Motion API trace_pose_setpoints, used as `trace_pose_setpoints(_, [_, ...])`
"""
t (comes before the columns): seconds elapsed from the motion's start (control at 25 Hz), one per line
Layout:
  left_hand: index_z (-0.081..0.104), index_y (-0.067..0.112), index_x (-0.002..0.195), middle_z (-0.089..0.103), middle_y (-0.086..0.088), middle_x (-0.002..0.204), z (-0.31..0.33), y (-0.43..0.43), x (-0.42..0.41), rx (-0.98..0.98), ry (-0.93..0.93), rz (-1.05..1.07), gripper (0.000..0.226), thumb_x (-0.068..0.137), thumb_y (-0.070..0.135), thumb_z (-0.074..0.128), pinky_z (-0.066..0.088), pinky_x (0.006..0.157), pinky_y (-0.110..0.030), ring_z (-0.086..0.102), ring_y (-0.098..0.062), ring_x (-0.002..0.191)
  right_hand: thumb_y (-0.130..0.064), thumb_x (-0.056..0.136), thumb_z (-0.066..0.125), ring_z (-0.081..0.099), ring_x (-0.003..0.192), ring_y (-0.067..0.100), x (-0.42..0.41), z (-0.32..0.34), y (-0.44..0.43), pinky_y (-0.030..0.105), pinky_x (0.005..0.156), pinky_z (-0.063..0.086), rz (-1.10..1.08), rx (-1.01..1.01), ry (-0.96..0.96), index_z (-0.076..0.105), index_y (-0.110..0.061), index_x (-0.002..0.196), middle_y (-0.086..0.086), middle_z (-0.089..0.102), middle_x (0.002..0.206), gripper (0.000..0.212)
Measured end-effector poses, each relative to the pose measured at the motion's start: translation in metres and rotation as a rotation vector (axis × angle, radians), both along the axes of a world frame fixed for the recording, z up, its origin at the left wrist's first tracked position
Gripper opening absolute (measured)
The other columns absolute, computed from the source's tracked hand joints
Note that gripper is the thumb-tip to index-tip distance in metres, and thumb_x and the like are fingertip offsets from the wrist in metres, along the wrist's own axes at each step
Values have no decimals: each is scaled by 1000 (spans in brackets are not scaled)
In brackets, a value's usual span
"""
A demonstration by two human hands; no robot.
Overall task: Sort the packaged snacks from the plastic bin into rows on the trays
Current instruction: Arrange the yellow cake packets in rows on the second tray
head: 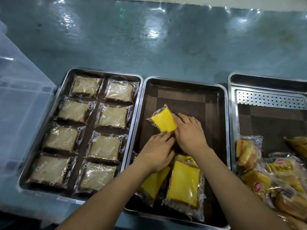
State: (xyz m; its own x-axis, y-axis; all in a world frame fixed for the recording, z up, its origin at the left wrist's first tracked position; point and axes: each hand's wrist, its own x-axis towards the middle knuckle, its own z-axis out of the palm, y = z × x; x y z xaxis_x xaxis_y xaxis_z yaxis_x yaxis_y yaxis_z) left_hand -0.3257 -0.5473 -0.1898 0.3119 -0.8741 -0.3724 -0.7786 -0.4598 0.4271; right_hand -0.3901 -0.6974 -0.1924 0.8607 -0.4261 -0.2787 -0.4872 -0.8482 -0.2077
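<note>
One yellow pack, tilted on the middle tray: right hand fingers and thumb pinch its right edge; left hand fingers nearly straight, touching its near edge. Two further yellow packs nearward of the fingers. Eight pale packs, two columns, left tray, leftward of the fingers.

Single head-worn wide-angle view, taken from the tabletop's near edge and pitched forward and steeply down. Close range. Middle tray sits centre frame, left tray is fully in, right tray is cut by the right border, and plastic bin is clipped at the left. The tabletop's far edge runs along the top.
</note>
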Motion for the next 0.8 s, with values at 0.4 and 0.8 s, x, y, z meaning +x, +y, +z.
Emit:
trace_pose_setpoints(0.4, [39, 24, 149, 38, -7, 152, -5, 13, 53, 45, -209, 66, 56, 99, 47, 25, 14, 122, -43, 36, -30, 139, -35, 95, 38, 50, 135, 21, -32, -13, 33, 52, 120, 26, -10, -33, -77, 62, -23, 134, -1, 59, 141, 47])
trace_pose_setpoints(0.8, [17, 22, 159, 2, -7, 168, -13, 18, 27, 23, -107, 129, 62, 104, 45, 34, 16, 123, -42, 13, -29, 152, -32, 96, 47, 56, 127, 24, -33, -14, 35, 44, 113, 38, -57, -14, -75, 58, -18, 138, 3, 58, 141, 45])
